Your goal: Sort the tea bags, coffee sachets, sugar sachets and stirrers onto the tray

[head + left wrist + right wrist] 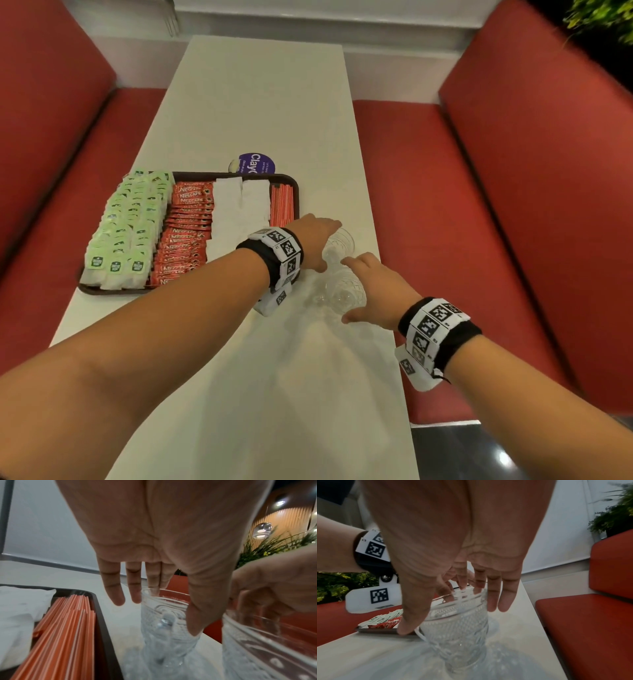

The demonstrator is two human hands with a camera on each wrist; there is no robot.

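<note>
The brown tray (295,186) holds green tea bags (130,222), red coffee sachets (186,226), white sugar sachets (236,212) and orange stirrers (282,202) in side-by-side rows. Two patterned clear glasses stand right of the tray. My left hand (329,245) comes down over the far glass (345,239), thumb on its near wall and fingertips at its far rim. My right hand (349,289) grips the near glass (457,635) the same way, thumb on the left wall and two fingers at the rim. Both glasses look empty.
A round purple sticker (257,164) lies on the white table (260,102) just behind the tray. Red bench seats (462,205) flank the narrow table on both sides. The glasses stand close to the table's right edge.
</note>
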